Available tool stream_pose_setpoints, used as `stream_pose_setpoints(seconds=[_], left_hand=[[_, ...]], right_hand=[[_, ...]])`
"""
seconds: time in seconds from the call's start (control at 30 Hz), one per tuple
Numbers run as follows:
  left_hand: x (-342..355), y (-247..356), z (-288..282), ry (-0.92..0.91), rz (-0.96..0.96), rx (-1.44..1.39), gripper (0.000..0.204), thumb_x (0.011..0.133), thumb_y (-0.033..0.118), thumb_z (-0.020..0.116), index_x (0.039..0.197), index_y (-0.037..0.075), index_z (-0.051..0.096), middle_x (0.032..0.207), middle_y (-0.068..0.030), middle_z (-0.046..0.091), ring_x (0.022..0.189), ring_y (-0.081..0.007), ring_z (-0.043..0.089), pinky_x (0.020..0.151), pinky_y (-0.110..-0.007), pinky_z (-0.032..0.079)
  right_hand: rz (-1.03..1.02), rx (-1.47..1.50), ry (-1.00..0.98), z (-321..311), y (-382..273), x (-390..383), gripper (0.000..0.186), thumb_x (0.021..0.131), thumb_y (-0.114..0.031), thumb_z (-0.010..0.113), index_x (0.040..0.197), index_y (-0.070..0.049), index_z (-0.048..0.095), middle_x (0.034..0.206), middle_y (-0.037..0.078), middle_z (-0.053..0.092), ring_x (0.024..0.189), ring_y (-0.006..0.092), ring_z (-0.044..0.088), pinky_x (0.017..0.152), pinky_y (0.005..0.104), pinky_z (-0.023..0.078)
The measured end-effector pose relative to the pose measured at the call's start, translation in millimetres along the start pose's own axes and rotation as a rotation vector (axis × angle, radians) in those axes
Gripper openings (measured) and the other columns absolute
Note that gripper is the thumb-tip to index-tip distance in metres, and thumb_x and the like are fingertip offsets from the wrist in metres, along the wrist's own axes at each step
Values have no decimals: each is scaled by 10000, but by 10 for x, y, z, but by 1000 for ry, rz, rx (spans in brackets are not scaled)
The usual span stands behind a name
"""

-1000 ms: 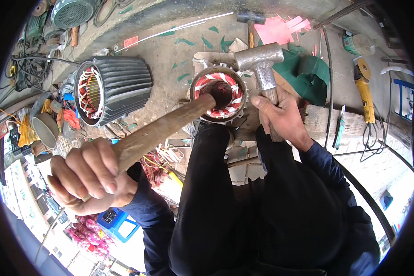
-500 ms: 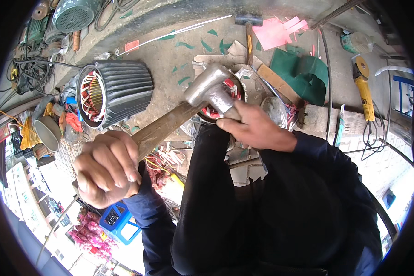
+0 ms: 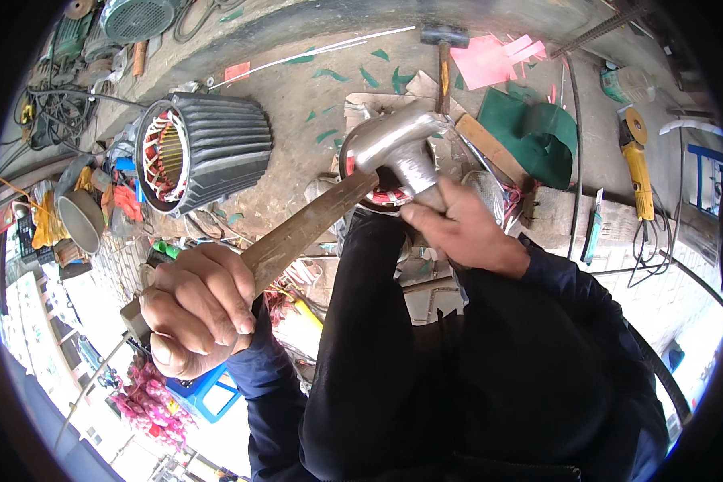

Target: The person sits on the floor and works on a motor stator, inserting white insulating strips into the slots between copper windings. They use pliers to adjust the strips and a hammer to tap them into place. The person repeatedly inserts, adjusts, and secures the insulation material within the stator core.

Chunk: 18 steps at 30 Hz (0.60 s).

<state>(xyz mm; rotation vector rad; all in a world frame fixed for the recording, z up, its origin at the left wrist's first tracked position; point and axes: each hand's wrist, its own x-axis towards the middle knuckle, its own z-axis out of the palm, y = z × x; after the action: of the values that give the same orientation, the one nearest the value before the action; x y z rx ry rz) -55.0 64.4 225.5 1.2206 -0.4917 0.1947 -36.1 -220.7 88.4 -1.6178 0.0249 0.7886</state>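
My left hand is closed round a wooden bar, which slants up to the right and whose lower end sticks out past my fist. In my right hand is a hammer with a shiny metal head, gripped just below the head. The bar's upper end meets the hammer head in the picture; I cannot tell whether they touch. Below both, beyond my knee, a round motor part with red windings is partly hidden. To the left lies a ribbed grey motor housing, its open end showing white-laced windings.
A mallet, pink sheets and a green sheet lie on the concrete ahead, among green scraps. At the right are a yellow angle grinder and a cutter knife. Cables and motors crowd the far left.
The hammer head has swung slightly up and to the right. My left hand and the wooden bar have shifted right, and more of the bar's lower end shows.
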Motion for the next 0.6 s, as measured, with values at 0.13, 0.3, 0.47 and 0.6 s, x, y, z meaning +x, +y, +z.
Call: stream_pose_setpoints(seconds=[0.13,0.3,0.47,0.6], left_hand=[[-35,-8,11,20,-14,-13,456,1043,347,576,631,165,506,581,-15,622,444,-152,597,444,-299,433],[-94,-31,45,98,4,-64,437,1042,347,574,653,158,511,585,-22,628,450,-151,603,432,-287,434],[-158,-65,48,108,13,-42,436,1052,336,559,660,158,497,595,-25,629,464,-143,606,432,-273,434],[-174,-8,-16,173,57,-94,426,1046,305,555,656,153,479,603,-34,610,487,-151,611,437,-281,445]], right_hand=[[-123,-122,-52,33,-28,42,361,1006,-274,707,1007,64,579,690,126,620,634,175,657,591,384,517],[37,-112,-124,31,-34,25,364,1001,-257,713,965,66,549,645,116,600,573,166,653,514,380,494],[-116,-74,-11,21,52,12,371,1006,-266,699,948,63,537,694,174,639,600,220,656,547,426,515],[-238,-164,-64,35,11,47,358,980,-259,727,971,51,550,739,183,650,629,253,672,570,441,535]])
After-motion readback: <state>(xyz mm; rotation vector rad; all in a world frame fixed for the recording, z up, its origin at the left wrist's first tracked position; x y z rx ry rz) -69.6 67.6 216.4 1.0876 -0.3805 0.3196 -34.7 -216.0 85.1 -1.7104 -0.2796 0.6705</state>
